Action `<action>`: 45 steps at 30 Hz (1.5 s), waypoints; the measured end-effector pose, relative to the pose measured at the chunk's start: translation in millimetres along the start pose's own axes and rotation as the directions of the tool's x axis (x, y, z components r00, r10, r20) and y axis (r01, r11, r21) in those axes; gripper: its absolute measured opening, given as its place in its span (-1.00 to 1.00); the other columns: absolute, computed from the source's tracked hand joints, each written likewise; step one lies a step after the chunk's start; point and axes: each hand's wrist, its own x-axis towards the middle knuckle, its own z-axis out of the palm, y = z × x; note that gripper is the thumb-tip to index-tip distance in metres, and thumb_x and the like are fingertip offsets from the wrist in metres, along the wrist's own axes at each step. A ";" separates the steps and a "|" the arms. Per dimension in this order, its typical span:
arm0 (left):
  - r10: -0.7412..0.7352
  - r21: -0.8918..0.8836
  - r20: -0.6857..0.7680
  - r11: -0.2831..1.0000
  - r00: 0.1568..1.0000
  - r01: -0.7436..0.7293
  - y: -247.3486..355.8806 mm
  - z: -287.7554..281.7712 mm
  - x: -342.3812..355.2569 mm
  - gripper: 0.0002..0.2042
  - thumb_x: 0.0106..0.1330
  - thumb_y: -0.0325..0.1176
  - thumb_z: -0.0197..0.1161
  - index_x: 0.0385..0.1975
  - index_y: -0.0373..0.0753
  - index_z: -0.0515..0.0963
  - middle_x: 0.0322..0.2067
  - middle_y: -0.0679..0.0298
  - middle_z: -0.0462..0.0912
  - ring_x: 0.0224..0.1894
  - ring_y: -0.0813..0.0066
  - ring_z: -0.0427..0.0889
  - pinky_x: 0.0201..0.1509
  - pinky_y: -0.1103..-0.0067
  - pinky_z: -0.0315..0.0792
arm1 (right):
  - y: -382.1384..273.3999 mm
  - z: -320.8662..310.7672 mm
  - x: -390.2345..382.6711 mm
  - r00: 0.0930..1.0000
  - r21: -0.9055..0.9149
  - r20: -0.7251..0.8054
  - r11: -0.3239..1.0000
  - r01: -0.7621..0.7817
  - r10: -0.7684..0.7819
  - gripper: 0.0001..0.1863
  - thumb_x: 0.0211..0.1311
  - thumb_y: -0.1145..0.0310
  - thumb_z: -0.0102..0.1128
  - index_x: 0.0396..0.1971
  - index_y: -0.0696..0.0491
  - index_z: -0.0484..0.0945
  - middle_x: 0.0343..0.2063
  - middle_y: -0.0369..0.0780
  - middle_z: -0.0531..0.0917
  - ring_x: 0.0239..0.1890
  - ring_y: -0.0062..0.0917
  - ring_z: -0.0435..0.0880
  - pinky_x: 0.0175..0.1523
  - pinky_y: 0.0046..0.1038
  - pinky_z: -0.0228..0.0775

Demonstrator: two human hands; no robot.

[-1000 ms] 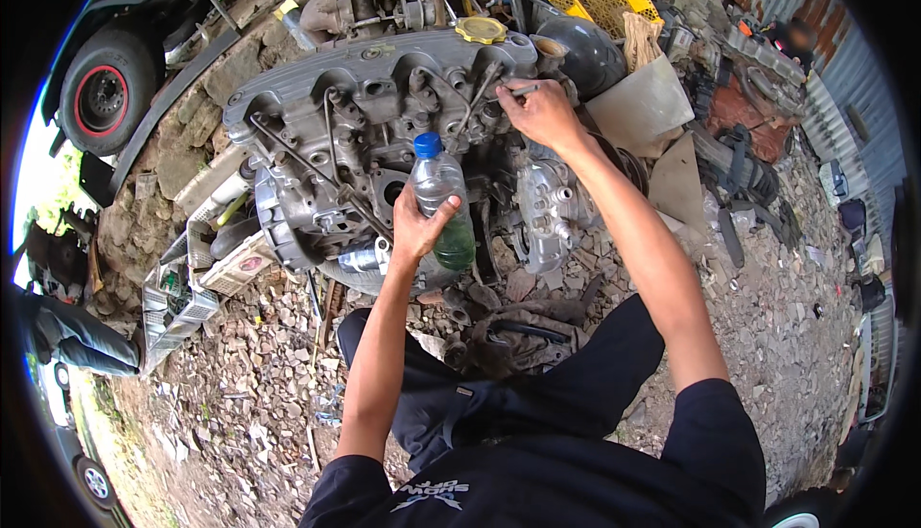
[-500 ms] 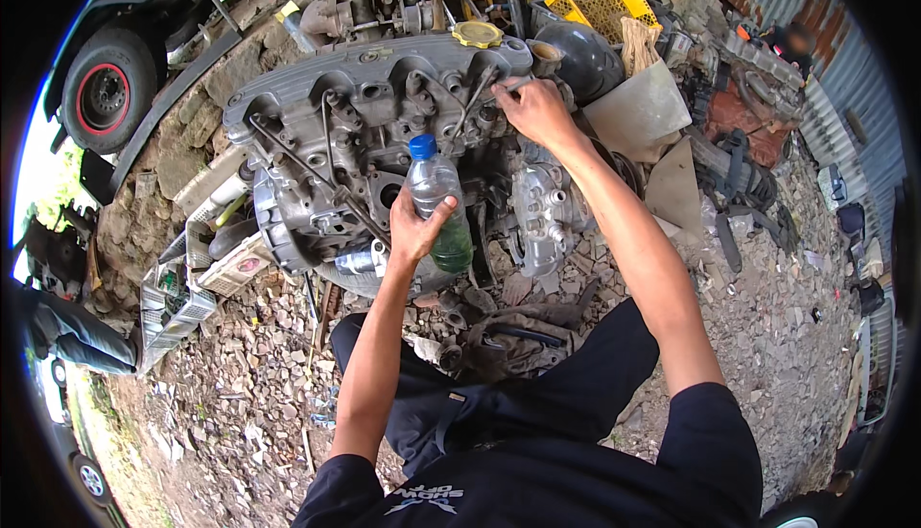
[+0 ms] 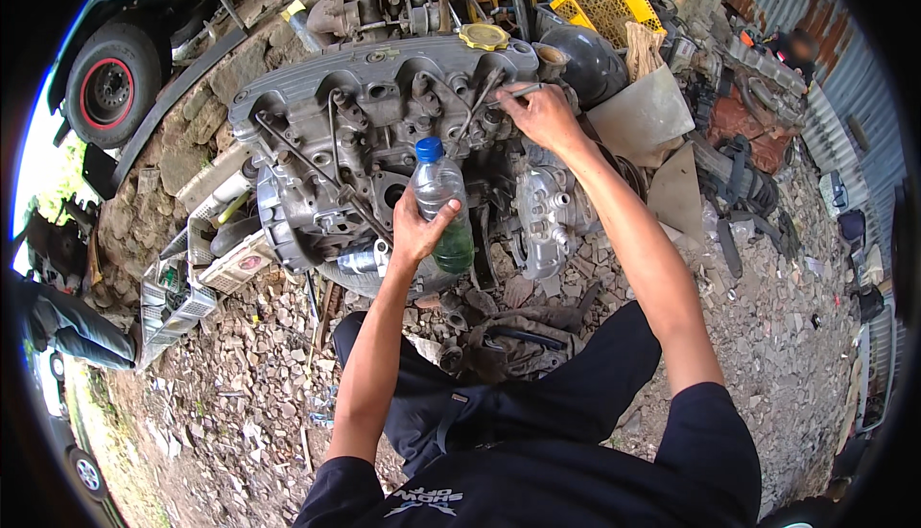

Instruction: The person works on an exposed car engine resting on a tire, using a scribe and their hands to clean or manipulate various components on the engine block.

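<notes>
My left hand (image 3: 418, 233) is wrapped round a clear plastic bottle (image 3: 440, 186) with a blue cap, held upright in front of the engine. Green liquid fills its lower part. At the upper right side of the grey metal engine (image 3: 336, 92), my right hand (image 3: 545, 116) pinches a slim grey stick-like tool (image 3: 519, 93). The tool's tip lies against or close to the engine near a thin metal pipe (image 3: 477, 111); contact is hard to make out. A yellow round cap (image 3: 484, 37) sits on top of the engine, just beyond that hand.
Right of the engine's middle lies a grey metal housing (image 3: 547, 211). Behind stand a yellow crate (image 3: 606, 8) and a dark rounded object (image 3: 578, 60). White crates (image 3: 177, 288) rest at left on rubble ground (image 3: 230, 384). Another person's legs (image 3: 82, 327) show at far left; a person (image 3: 798, 48) is far right.
The view has shifted slightly. My right hand has turned a little, and the grey tool shows more plainly between its fingers. My left hand keeps its hold on the bottle.
</notes>
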 end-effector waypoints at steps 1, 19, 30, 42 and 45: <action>-0.007 0.004 0.006 1.000 1.000 0.007 -0.3 -0.9 0.4 -0.31 0.13 0.06 0.45 0.08 -0.41 0.48 -0.20 0.10 0.70 -0.15 0.34 0.69 0.02 0.41 0.51 | -1.5 -2.6 2.3 0.999 -0.049 0.019 0.998 0.037 -0.036 -0.75 0.27 0.21 0.24 -0.28 0.07 0.74 -0.46 0.02 0.70 -0.35 -0.09 0.72 -0.18 -0.23 0.59; -0.015 -0.034 0.007 0.999 1.000 0.015 -1.4 1.0 -1.1 -0.37 0.13 0.02 0.46 0.01 -0.41 0.50 -0.21 0.12 0.70 -0.15 0.37 0.68 0.00 0.43 0.52 | -1.4 -2.0 9.7 0.998 0.037 0.032 0.998 0.057 -0.058 -0.73 0.26 0.20 0.23 -0.35 0.11 0.72 -0.42 0.06 0.69 -0.27 -0.04 0.70 -0.09 -0.17 0.57; 0.032 0.041 -0.008 0.999 0.999 -0.032 -1.6 -1.6 0.2 -0.33 0.11 0.07 0.45 0.04 -0.39 0.50 -0.23 0.08 0.72 -0.15 0.29 0.71 0.02 0.40 0.52 | -2.9 0.3 1.5 0.989 -0.056 -0.094 0.991 -0.122 0.116 -0.68 0.23 0.20 0.20 -0.52 0.17 0.64 -0.60 0.05 0.62 -0.43 0.02 0.67 -0.25 -0.06 0.50; 0.040 0.049 -0.002 0.998 0.999 -0.040 1.4 -1.9 0.1 -0.34 0.11 0.05 0.45 0.05 -0.38 0.50 -0.22 0.09 0.73 -0.15 0.31 0.72 0.02 0.41 0.53 | -20.0 -14.0 -29.8 0.957 0.012 -0.186 0.974 0.227 -0.221 -0.89 0.19 0.40 0.30 -0.47 0.11 0.65 -0.58 -0.04 0.65 -0.53 -0.14 0.68 -0.43 -0.29 0.48; 0.044 0.072 0.006 0.996 0.999 -0.044 4.8 -1.3 0.8 -0.34 0.11 0.04 0.45 0.05 -0.38 0.50 -0.22 0.10 0.73 -0.15 0.31 0.72 0.02 0.41 0.53 | -22.1 -15.7 -31.0 0.973 -0.029 -0.200 0.994 0.108 -0.111 -0.87 0.22 0.38 0.24 -0.43 0.12 0.65 -0.51 -0.02 0.67 -0.43 -0.15 0.71 -0.39 -0.29 0.51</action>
